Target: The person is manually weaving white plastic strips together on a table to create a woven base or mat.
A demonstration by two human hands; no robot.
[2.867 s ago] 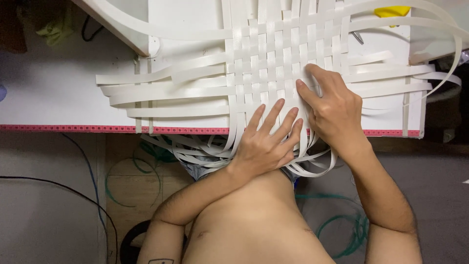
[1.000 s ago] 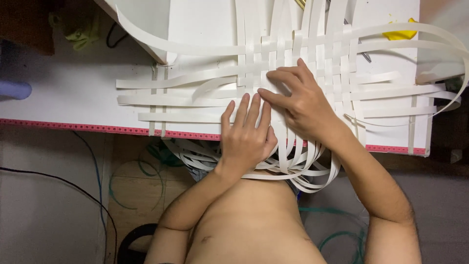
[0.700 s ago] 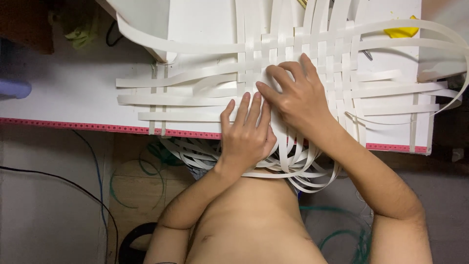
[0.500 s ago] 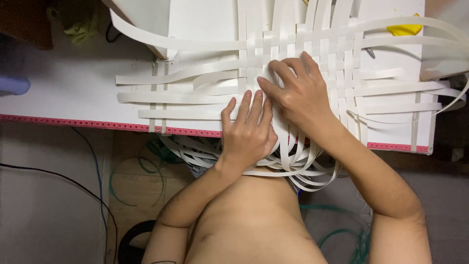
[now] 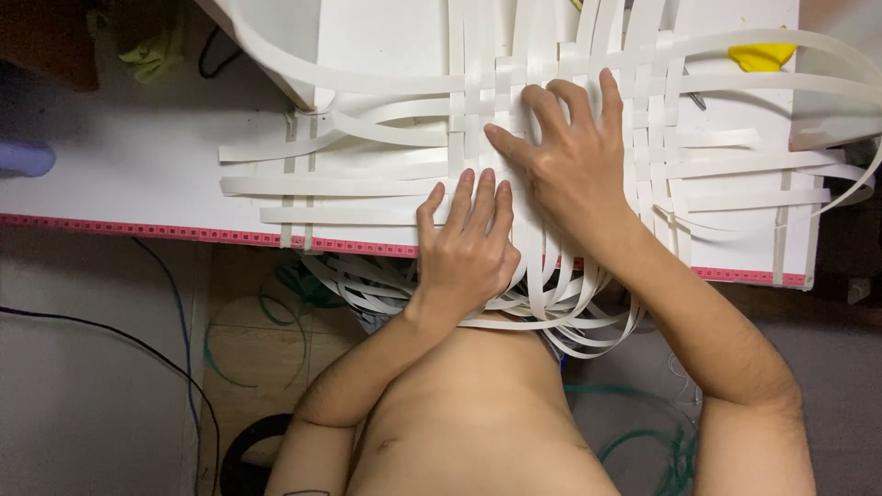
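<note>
On the white table (image 5: 110,174), the left hand (image 5: 469,243) is lying open, fingers flat on the woven white strips (image 5: 478,101) near the table's front edge. Just beside it, the right hand (image 5: 574,156) is pressing down, fingers spread, gripping nothing.

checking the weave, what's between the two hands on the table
Head view: only woven white strips. The left hand and right hand, both pressed flat on them, nearly touch.
</note>
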